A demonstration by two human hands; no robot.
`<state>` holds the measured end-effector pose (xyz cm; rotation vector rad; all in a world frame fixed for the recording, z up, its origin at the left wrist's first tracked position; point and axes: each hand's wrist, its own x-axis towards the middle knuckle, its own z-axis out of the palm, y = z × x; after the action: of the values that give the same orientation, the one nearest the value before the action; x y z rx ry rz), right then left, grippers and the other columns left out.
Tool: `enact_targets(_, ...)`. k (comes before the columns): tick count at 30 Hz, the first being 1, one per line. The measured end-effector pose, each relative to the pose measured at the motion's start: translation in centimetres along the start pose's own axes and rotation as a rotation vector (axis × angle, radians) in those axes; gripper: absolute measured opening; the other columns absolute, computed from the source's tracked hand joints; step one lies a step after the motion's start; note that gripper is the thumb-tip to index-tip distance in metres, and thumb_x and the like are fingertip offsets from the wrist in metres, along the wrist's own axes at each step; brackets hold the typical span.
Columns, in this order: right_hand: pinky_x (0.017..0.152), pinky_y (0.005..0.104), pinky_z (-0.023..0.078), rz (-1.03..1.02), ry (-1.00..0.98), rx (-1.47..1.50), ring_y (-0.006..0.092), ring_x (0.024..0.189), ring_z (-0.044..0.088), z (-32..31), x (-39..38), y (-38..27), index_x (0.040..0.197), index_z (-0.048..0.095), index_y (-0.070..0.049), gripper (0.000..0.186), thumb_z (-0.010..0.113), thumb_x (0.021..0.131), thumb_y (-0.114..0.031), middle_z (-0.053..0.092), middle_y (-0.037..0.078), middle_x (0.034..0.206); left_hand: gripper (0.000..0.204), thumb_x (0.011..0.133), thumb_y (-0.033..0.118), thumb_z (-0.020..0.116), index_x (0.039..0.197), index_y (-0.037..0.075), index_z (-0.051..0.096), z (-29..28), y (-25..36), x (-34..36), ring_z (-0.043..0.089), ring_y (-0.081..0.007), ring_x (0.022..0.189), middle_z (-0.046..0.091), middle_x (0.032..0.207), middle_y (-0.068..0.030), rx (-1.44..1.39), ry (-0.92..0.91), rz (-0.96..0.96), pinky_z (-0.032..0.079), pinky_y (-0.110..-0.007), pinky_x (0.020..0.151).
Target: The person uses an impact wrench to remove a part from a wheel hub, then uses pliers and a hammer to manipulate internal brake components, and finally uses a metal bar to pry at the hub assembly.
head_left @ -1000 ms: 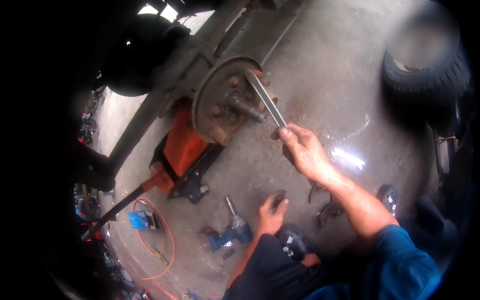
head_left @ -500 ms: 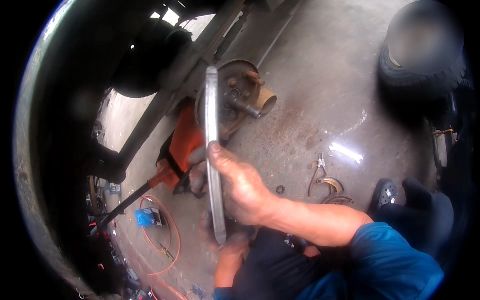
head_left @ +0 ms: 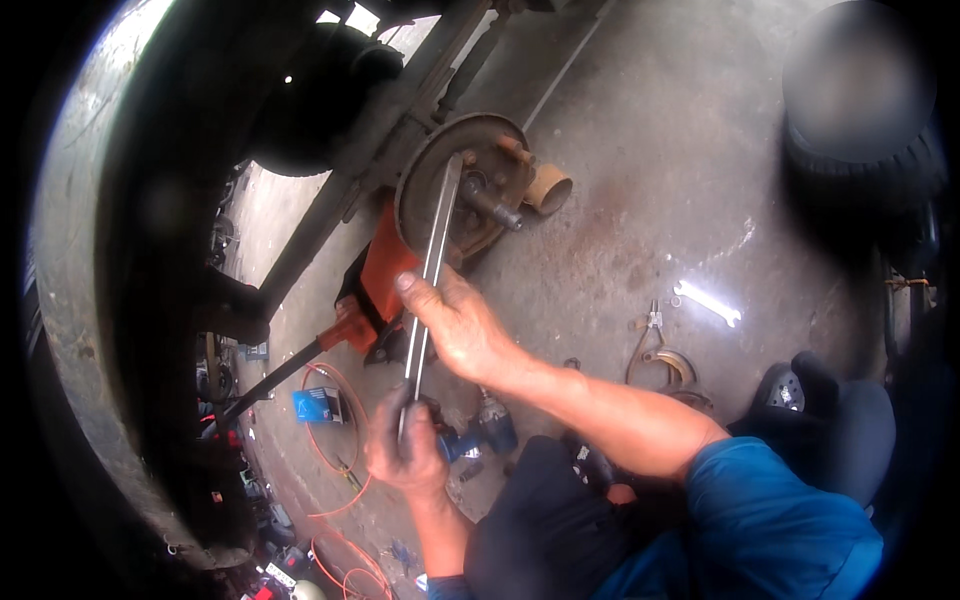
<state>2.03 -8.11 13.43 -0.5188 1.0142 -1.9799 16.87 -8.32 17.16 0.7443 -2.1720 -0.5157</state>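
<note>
Both my hands hold a long flat metal pry bar. My right hand is closed round its middle, thumb along the top face. Nearer my body, my left hand wraps the lower end. The bar's far tip lies over the face of a round rusty brake backing plate; whether it touches cannot be told. Beside the tip, a greasy spindle sticks out of the plate.
Under the plate stands an orange jack with a long handle. A rusty cylinder, a wrench, pliers, a curved brake shoe, a blue power tool, a blue box and an orange hose lie on the floor.
The bar has tilted and its far tip has come down over the plate. My left hand has moved up and now grips the lower end.
</note>
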Motion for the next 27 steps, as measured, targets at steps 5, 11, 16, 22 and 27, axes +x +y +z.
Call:
enact_targets(5, 0.069, 0.0344, 0.045, -0.049, 0.052, -0.04, 0.0169, 0.075, 0.053, 1.3, -0.7, 1.2, 0.103, 0.052, -0.001, 0.05, 0.045, 0.095, -0.049, 0.055, 0.005, 0.076, 0.024, 0.08, -0.001, 0.061, 0.103, -0.008, 0.062, -0.5, -0.8, -0.6, 0.058, -0.0171, 0.052, 0.062, 0.066, -0.0121, 0.112, -0.041, 0.18, 0.047, -0.028, 0.05)
enact_targets(11, 0.056, 0.028, 0.043, 0.087, 0.104, 0.232, 0.01, 0.061, 0.05, -1.8, 2.1, -1.3, 0.089, 0.051, -0.008, 0.041, 0.049, 0.095, -0.048, 0.051, 0.0, 0.067, 0.027, 0.084, -0.001, 0.061, 0.111, -0.007, 0.061, 2.4, -0.7, 2.8, 0.057, -0.0137, 0.062, 0.064, 0.079, -0.0109, 0.116, -0.191, 0.149, 0.047, -0.027, 0.058)
enact_targets(16, 0.052, 0.0269, 0.046, 0.123, 0.003, 0.239, 0.0125, 0.059, 0.055, -0.5, 0.7, -1.6, 0.095, 0.053, -0.005, 0.045, 0.048, 0.094, -0.049, 0.055, 0.004, 0.073, 0.02, 0.072, -0.007, 0.066, 0.093, -0.009, 0.067, -1.0, 1.8, 2.5, 0.066, -0.0233, 0.069, 0.068, 0.081, -0.0195, -0.037, -0.081, 0.005, 0.051, -0.031, 0.066)
enact_targets(22, 0.039, 0.0266, 0.045, 0.234, -0.074, 0.557, 0.0138, 0.049, 0.056, -2.2, 1.3, -2.8, 0.097, 0.051, -0.002, 0.048, 0.05, 0.092, -0.049, 0.058, 0.007, 0.074, 0.02, 0.072, -0.007, 0.066, 0.092, -0.009, 0.066, 1.3, 3.3, 5.0, 0.059, -0.0192, 0.059, 0.064, 0.071, -0.0179, 0.016, -0.071, 0.126, 0.047, -0.028, 0.055)
enact_targets(27, 0.049, 0.0259, 0.044, 0.198, -0.198, 0.555, 0.0131, 0.051, 0.056, 0.1, 1.2, -3.3, 0.098, 0.055, 0.002, 0.052, 0.049, 0.092, -0.049, 0.059, 0.007, 0.071, 0.031, 0.089, 0.02, 0.063, 0.103, -0.008, 0.06, 2.3, 3.5, 5.2, 0.052, -0.017, 0.053, 0.057, 0.064, -0.0148, -0.375, 0.217, 0.081, 0.039, -0.025, 0.047)
